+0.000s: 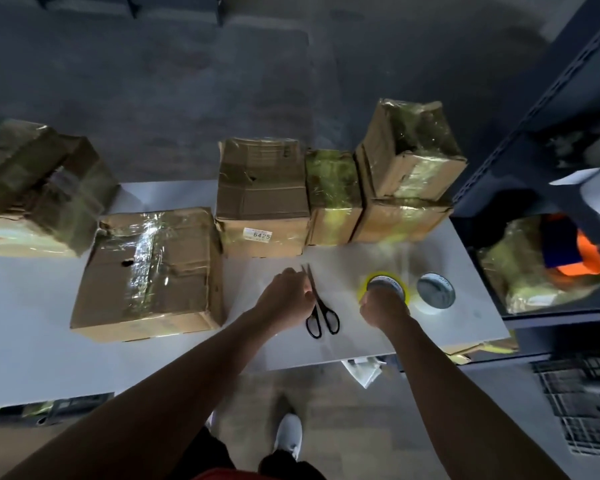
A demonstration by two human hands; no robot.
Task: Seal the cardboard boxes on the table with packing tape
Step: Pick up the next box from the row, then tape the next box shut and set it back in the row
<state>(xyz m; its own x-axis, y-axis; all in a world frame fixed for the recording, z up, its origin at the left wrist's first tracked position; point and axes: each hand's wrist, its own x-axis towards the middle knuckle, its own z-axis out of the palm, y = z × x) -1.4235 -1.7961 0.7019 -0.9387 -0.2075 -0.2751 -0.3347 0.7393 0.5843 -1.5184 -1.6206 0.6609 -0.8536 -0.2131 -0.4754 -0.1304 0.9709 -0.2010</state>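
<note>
**Head view — both hands down on the table, one at the scissors, one on a tape roll**

Cardboard boxes on the white table (361, 337): at least six. A large flat box (153, 271) sits near left, its top striped with shiny tape running near to far. Along the far edge stand a box labelled 6425 (262, 199), a small taped box (333, 195) touching its right side, and then a stack of two: a tilted upper box (409, 150) on a lower box (399, 220). At far left is a taped cluster (39, 181), too blurred to tell whether it is one box or two.

Tape rolls: two, both lying flat near the table's right end. The yellow tape roll (385, 283) is left of the pale tape roll (435, 291), close by but apart.

Scissors (318, 304): one pair, black-handled, lying between the large flat box and the yellow roll. The long axis runs near to far, blades pointing far and leaning slightly left, handles toward the person.

The left hand (284, 296) has curled fingers against the blades close to the pivot — whether it actually grips them I cannot tell. The right hand (383, 308) is curled over the near rim of the yellow tape roll, holding it on the table.

A dark shelf (534, 168) stands to the right.
</note>
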